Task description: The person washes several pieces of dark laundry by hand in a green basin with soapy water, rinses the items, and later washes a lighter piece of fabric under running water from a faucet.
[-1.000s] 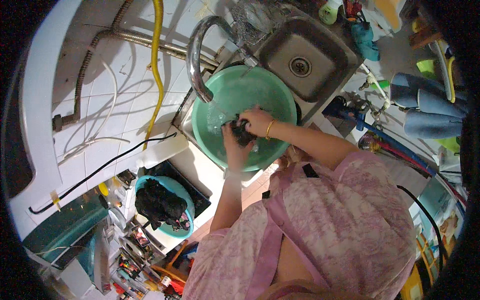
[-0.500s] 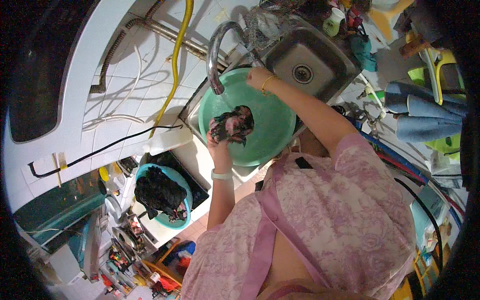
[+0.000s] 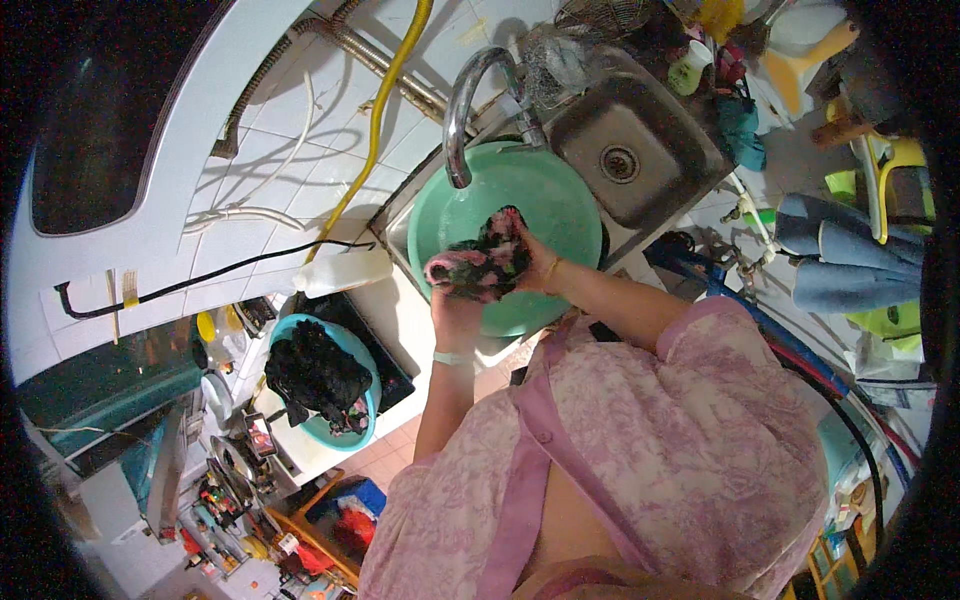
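Observation:
A bunched black-and-pink patterned cloth (image 3: 482,268), wet-looking, is held in both hands over the green basin (image 3: 590,235). My left hand (image 3: 457,303) grips its left end from below, with the fingers mostly covered by the fabric. Around the right end of the cloth, my right hand (image 3: 537,268) is closed. Above the basin arches a chrome faucet (image 3: 458,165), its spout just beyond the cloth. I cannot make out whether water is running from it.
Right of the basin lies a steel sink bowl (image 3: 650,190) with a drain. At lower left a blue tub (image 3: 371,385) holds dark clothes (image 3: 318,372). A white bottle (image 3: 345,272) lies beside the wall, near a yellow hose (image 3: 372,150). Denim (image 3: 850,260) hangs at the right.
My right hand has left the faucet's base and come down to take hold of the cloth. The cloth, earlier in my left hand alone, is now spread between both hands.

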### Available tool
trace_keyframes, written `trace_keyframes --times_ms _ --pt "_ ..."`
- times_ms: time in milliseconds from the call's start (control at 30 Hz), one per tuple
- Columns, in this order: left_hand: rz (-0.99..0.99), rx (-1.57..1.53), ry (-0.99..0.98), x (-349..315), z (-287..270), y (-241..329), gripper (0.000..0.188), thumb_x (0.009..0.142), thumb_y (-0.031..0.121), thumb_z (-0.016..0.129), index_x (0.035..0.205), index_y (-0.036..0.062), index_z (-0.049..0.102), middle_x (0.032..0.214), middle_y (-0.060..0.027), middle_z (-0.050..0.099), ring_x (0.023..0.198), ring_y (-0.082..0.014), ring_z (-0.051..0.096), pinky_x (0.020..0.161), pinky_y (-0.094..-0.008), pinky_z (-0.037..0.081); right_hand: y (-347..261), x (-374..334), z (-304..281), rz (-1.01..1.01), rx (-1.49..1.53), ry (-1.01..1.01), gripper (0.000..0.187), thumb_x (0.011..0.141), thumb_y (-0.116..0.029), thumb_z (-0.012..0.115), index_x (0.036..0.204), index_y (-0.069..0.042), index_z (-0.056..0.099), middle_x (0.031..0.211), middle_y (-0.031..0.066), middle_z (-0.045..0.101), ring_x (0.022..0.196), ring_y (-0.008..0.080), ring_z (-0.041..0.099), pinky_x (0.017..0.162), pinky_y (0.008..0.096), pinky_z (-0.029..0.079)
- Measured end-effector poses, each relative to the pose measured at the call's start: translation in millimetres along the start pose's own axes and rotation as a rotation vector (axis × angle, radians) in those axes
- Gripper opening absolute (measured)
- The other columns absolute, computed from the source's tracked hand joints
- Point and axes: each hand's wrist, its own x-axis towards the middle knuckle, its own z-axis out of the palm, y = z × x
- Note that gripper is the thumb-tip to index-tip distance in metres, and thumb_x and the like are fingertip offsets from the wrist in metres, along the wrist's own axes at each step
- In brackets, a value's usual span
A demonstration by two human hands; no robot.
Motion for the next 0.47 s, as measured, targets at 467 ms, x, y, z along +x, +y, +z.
trace_keyframes --times_ms 467 --pt "-0.248 0.295 0.148 33.1 -21.4 3.0 0.072 0.074 0.048 0.050 0.127 0.0132 0.016 0.110 -0.0099 0.046 0.096 -0.0218 0.048 0.081 -0.0353 0.041 7.0 0.5 15.1 0.202 -0.587 0.048 0.063 0.065 -0.043 0.064 0.114 -0.009 0.042 0.110 0.0051 0.049 0.098 0.0158 0.049 0.084 0.0293 0.040"
